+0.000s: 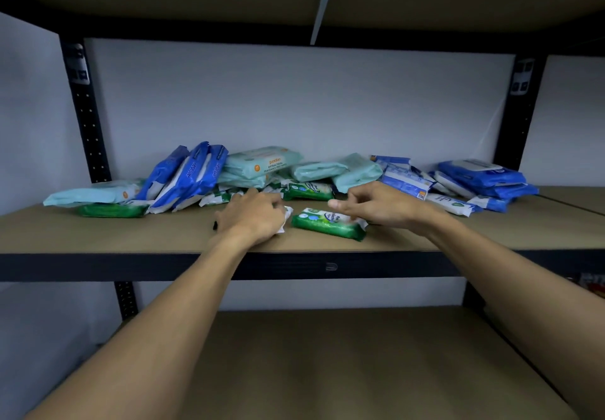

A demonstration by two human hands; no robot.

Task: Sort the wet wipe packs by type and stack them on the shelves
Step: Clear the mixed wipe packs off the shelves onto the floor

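1. Head view looks at the middle shelf (98,233), where the wet wipe packs lie mixed in one heap along the back wall. Blue packs (196,174) lean at the left, pale teal packs (262,162) sit in the centre, and a stack of blue packs (481,177) is at the right. Small green ones are among and under them.
2. One green pack (329,225) lies alone on the front part of this shelf, apart from the heap and between the two hands.
3. The left hand (258,215) lies palm down on a half-covered pack (288,215), of which only a white end shows. The fingers are bent over it, so the grip seems closed on this pack, though the fingertips are hidden.
4. The right hand (376,205) is just behind the right end of the green pack, fingers loosely bent and thumb pointing left. Its grip has nothing in it, and I cannot tell if it touches the pack.
5. I judge that the sorting is at an early stage. The step in hand seems to be collecting the small green type at the front, while the heap is not yet sorted.
6. The next move probably calls for laying the two front packs one on the other with edges aligned. After that, more green ones must come out from under the heap without tipping the leaning blue packs.
7. The lower shelf (327,354) is partly covered by both forearms.
8. A small dark object (215,225) beside the left wrist is too small to name, and the print on most packs is too blurred to read.
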